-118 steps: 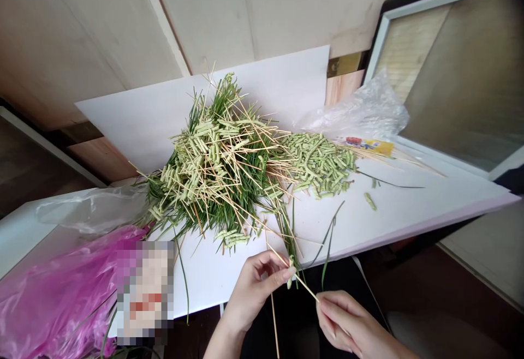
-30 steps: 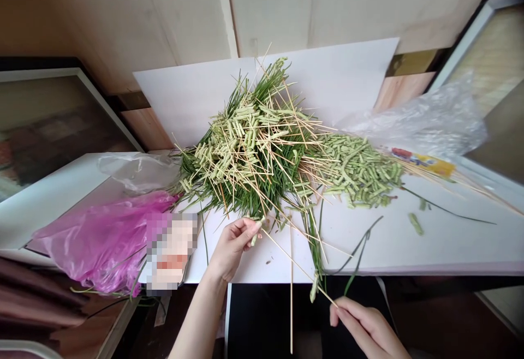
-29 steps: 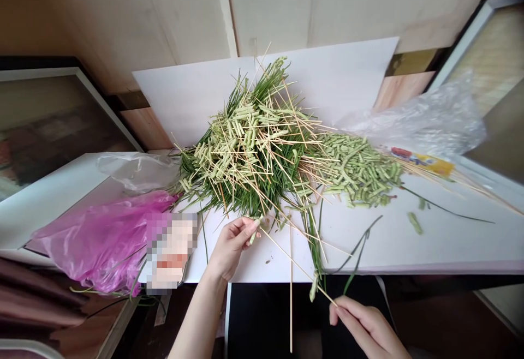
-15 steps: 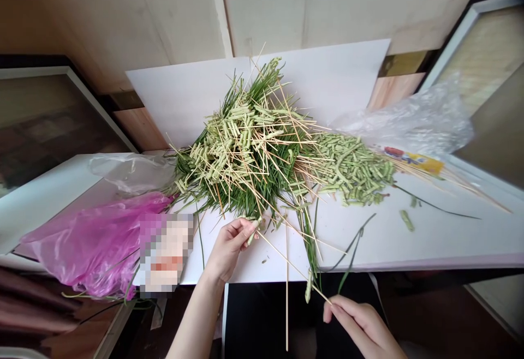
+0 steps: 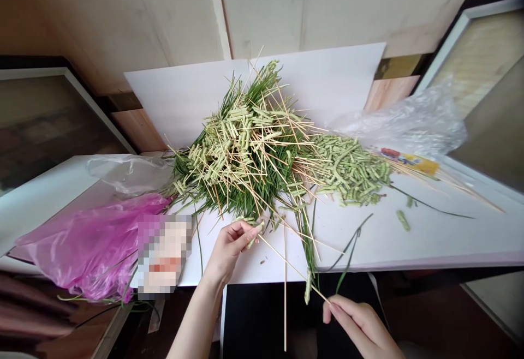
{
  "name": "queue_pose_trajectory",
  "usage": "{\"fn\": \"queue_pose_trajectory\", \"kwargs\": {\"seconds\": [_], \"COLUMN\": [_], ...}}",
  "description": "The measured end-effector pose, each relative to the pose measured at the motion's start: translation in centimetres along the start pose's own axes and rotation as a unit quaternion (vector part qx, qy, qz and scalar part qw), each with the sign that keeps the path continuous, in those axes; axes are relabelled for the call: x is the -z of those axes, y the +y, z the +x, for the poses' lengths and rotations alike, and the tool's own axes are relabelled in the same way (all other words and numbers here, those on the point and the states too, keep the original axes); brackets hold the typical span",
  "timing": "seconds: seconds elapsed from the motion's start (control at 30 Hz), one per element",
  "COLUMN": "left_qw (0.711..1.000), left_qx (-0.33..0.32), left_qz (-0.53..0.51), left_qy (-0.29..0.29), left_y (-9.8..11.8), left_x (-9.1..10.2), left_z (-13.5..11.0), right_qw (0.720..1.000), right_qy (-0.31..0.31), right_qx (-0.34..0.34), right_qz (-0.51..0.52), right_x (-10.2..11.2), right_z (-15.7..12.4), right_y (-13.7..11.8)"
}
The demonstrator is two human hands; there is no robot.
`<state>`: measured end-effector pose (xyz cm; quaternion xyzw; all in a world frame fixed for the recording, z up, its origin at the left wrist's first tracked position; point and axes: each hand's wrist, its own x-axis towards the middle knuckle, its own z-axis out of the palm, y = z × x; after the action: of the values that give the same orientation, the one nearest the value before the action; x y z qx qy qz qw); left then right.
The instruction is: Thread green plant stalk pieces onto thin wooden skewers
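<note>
My left hand (image 5: 230, 251) pinches a pale green folded leaf strip (image 5: 254, 237) at the near end of a thin bamboo skewer (image 5: 292, 270). The skewer slants down to my right hand (image 5: 360, 323), whose fingertips hold its far end. A long green leaf blade (image 5: 308, 287) hangs off the table edge between my hands. Beyond them lies a tangled heap of green leaves, skewers and woven pieces (image 5: 241, 157). A looser mound of cut green pieces (image 5: 347, 171) sits to its right.
The heap rests on a white board (image 5: 352, 244) against a pale wooden wall. A pink plastic bag (image 5: 90, 250) and a blurred label (image 5: 164, 255) lie at left, a clear bag (image 5: 397, 124) and a yellow-labelled skewer packet (image 5: 405, 161) at right.
The whole view has slid slightly left and down. My hands keep nearly the same grip and position on the skewer.
</note>
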<state>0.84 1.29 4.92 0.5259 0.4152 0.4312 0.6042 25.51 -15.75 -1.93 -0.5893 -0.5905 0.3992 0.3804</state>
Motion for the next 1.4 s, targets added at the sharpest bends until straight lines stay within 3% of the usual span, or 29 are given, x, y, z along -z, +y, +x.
{"fn": "queue_pose_trajectory", "kwargs": {"seconds": [0.23,0.47,0.6,0.67,0.77,0.83,0.9,1.2,1.4], "left_qw": [0.999,0.995,0.986,0.962,0.875,0.83,0.818,0.842,0.934], "left_qx": [0.007,0.032,-0.027,-0.081,-0.141,-0.152,-0.155,-0.172,-0.114], "left_qz": [-0.034,-0.016,0.12,0.255,0.461,0.533,0.551,0.508,0.334], "left_qy": [-0.003,-0.089,-0.112,-0.054,0.046,0.058,0.053,0.051,0.056], "left_y": [0.0,-0.8,-0.2,0.1,0.1,-0.2,-0.6,-1.7,-0.7], "left_x": [-1.7,-5.4,-3.7,-1.9,0.7,1.7,1.9,1.4,1.1], "left_z": [-0.5,-2.0,-1.5,-0.8,0.0,0.4,0.6,0.8,0.7], "right_qw": [0.997,0.991,0.988,0.986,0.985,0.985,0.985,0.986,0.994], "right_qy": [-0.021,-0.024,-0.008,-0.001,0.002,-0.001,-0.001,0.0,0.005], "right_qx": [-0.02,-0.029,-0.018,-0.03,-0.039,-0.039,-0.038,-0.019,-0.007], "right_qz": [0.072,0.129,0.15,0.161,0.167,0.169,0.17,0.164,0.11], "right_x": [-0.1,-0.6,-0.8,-0.9,-1.0,-1.1,-1.1,-1.4,-0.8], "right_z": [0.0,-0.1,0.1,0.1,0.1,0.1,0.1,0.2,0.4], "right_y": [-0.2,0.3,1.2,1.5,1.8,1.8,1.9,2.5,0.6]}}
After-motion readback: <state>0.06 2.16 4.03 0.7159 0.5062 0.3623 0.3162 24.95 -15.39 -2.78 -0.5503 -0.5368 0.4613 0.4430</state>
